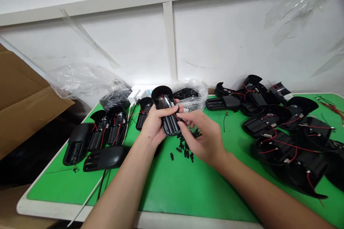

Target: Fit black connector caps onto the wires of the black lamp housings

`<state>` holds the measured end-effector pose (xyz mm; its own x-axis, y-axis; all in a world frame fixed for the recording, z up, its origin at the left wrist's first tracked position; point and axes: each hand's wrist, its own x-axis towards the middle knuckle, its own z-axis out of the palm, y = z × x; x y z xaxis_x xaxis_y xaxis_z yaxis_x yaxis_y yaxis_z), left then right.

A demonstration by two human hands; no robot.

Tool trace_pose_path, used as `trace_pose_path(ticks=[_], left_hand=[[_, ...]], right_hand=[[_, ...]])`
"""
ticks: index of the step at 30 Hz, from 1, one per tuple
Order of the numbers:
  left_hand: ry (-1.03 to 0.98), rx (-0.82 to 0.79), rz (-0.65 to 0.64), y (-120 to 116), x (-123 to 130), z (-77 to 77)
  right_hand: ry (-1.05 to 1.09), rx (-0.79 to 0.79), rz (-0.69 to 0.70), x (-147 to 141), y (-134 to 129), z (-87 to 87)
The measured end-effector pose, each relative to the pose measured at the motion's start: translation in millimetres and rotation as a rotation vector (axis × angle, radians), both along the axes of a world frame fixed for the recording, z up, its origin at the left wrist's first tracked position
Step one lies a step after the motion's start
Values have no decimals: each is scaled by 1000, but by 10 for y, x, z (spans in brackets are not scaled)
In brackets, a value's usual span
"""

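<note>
My left hand (158, 121) is wrapped round a black plastic housing (170, 124), held tilted above the table with its hollow side up. Inside the housing run red wires, with a rounded hood at its far end. At its right edge my right hand (202, 134) is closed in a pinch, thumb against forefinger, near a red wire. What lies between those fingertips is too small to make out. Below the hands, several small black plastic parts (185, 146) are scattered on the green table mat (172, 193).
More black housings (98, 128) lie at the left, and a pile of wired housings (271, 114) covers the right. Behind stand a clear bag of small black parts (188, 94) and white plugs (135, 94). A cardboard box (29, 96) borders the table's left side.
</note>
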<state>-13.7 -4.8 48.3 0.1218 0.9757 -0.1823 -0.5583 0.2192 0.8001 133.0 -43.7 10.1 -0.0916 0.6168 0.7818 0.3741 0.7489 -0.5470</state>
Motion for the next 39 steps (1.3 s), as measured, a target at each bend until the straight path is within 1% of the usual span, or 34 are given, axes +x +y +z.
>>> trace_pose_path(ticks=[3, 6, 9, 12, 15, 19, 23, 27, 32, 39], left_hand=[[18, 16, 19, -6, -1, -15], [52, 3, 50, -8, 28, -18], [86, 41, 50, -9, 60, -19], [124, 86, 46, -14, 80, -23], [146, 90, 20, -23, 85, -28], [142, 66, -47, -33, 76, -31], [146, 43, -23, -41, 67, -30], [169, 91, -26, -49, 90, -24], [187, 113, 24, -52, 132, -26], [279, 214, 64, -33, 111, -120]], right_hand=[[201, -195, 4, 4, 14, 34], [455, -406, 78, 15, 54, 66], [622, -524, 132, 36, 106, 81], [674, -544, 96, 71, 160, 77], [669, -532, 48, 115, 206, 67], [681, -541, 53, 164, 244, 63], [683, -556, 67, 187, 268, 51], [699, -582, 89, 189, 287, 27], [712, -623, 94, 180, 291, 21], [663, -650, 101, 169, 268, 37]])
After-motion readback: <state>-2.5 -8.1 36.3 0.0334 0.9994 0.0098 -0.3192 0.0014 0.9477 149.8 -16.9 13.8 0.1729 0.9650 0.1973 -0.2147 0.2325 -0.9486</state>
